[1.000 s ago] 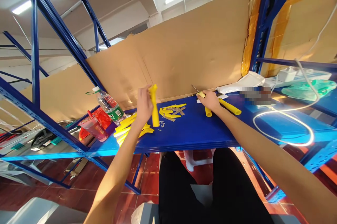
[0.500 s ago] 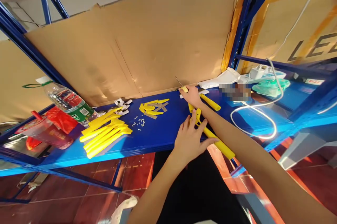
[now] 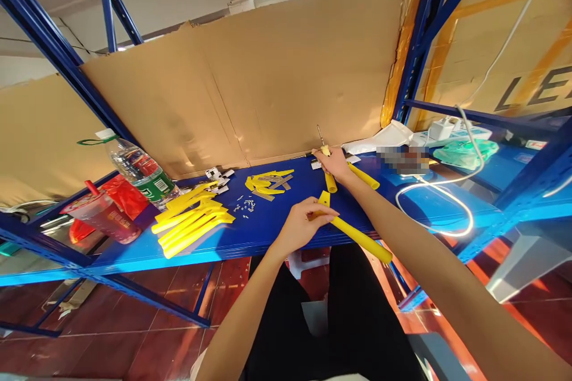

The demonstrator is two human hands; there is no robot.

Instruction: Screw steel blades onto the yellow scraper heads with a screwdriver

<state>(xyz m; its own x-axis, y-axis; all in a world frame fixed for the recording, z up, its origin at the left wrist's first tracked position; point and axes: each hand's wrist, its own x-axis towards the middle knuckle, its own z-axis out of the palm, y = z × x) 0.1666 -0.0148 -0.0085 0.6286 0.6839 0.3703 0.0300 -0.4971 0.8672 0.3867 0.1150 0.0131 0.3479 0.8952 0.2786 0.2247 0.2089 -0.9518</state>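
Observation:
My left hand [image 3: 308,220] is closed in a pinch on a long yellow handle [image 3: 361,241], near its flat, wider end. The handle slants down to the right, its rounded end past the shelf's front edge. My right hand [image 3: 336,163], farther back over the blue shelf, is wrapped round a screwdriver [image 3: 325,150] with a pale yellow grip and its metal shaft pointing up. Two more yellow handles [image 3: 364,176] lie beside and below that hand. To the left are a pile of yellow pieces with grey blades [image 3: 270,183] and scattered small screws [image 3: 245,208].
Several long yellow handles [image 3: 194,223] are stacked at the left, before white-and-black pieces [image 3: 220,178]. A water bottle [image 3: 143,172] and a red drink cup [image 3: 105,217] stand at the left end. A white cable [image 3: 469,214] loops at the right. Cardboard [image 3: 286,71] walls the back.
My left hand has gone from spread fingers over the yellow handle to a pinch near its flat end, drawing it toward me. The right hand keeps the screwdriver, now more upright. The view has shifted.

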